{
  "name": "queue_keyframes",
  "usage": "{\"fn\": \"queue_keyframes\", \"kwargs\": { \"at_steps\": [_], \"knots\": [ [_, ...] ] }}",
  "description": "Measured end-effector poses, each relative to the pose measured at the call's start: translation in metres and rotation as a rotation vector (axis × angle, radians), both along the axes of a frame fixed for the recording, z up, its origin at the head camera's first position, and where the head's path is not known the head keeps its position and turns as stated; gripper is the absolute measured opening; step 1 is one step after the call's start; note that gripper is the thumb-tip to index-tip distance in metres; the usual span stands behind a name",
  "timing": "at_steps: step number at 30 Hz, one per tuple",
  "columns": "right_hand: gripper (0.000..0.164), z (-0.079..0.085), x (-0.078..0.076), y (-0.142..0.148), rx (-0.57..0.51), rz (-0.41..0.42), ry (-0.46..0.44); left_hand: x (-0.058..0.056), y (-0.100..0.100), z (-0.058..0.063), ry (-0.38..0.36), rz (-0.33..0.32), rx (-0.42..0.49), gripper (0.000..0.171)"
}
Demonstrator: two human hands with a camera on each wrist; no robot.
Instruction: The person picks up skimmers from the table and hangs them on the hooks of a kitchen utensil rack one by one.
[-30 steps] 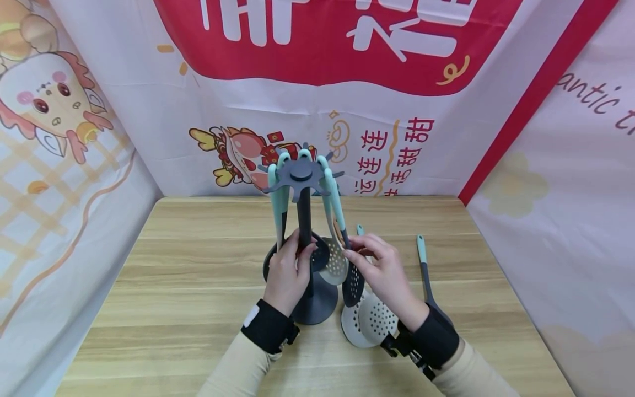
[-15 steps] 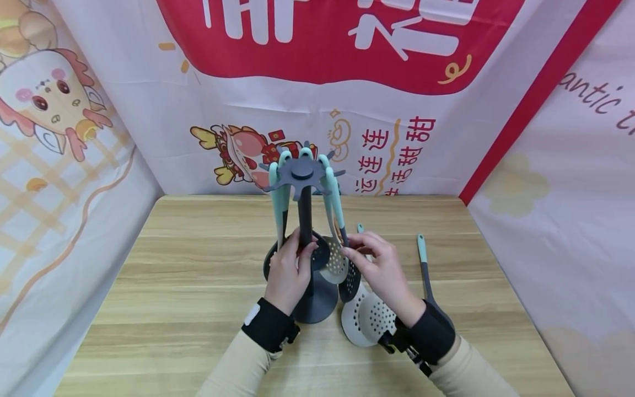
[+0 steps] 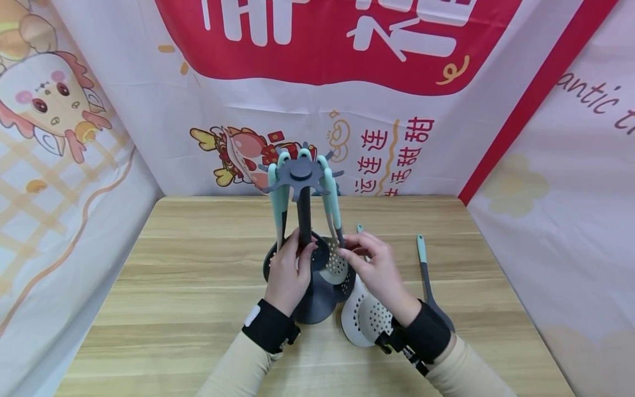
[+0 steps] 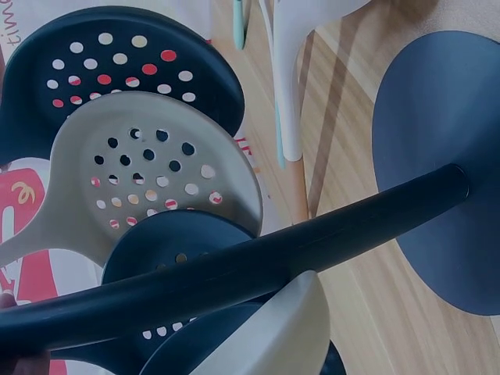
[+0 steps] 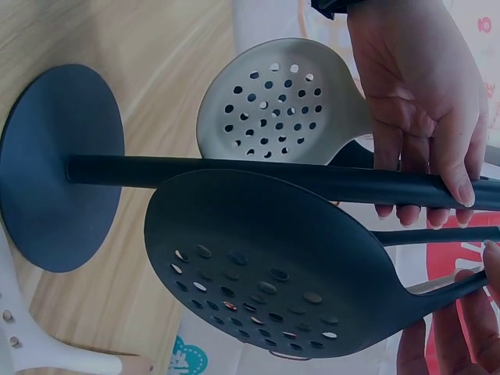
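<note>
On my feed I've got the stand (image 3: 304,212) upright mid-frame, left hand (image 3: 288,278) wrapped round its pole. Right hand (image 3: 378,271) pinches the dark skimmer (image 5: 258,234) by its handle — that one's just right of the pole, handle top at the stand's hooks. A mint-tipped utensil (image 3: 425,275) lies further right on the counter (image 3: 163,309).

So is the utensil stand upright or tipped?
Upright: in the head view, the stand has its round base down on the table, hooked top uppermost and mint-handled utensils hanging from it.
</note>
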State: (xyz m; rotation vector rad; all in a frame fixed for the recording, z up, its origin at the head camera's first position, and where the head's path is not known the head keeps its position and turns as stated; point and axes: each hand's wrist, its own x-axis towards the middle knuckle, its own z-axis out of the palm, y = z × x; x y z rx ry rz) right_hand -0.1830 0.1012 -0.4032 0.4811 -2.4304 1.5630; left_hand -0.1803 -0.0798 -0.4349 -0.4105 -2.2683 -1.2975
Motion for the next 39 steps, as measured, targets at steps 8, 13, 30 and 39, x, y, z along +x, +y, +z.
{"fn": "queue_keyframes", "kwargs": {
  "at_steps": [8,13,30,39],
  "knots": [
    [0.018,-0.001,0.001,-0.001,-0.007,0.009,0.006,0.001,0.002,-0.001,0.005,-0.014,0.025,0.020],
    [0.019,-0.002,0.001,-0.001,-0.013,0.018,-0.016,0.002,0.003,-0.001,0.015,-0.008,0.031,0.022],
    [0.027,-0.013,0.002,0.018,-0.093,0.092,-0.100,0.003,0.005,-0.002,0.000,0.011,0.018,0.023],
    [0.033,-0.030,-0.016,0.044,-0.050,-0.149,-0.192,0.002,0.005,-0.002,0.023,0.014,0.019,0.022]
  ]
}}
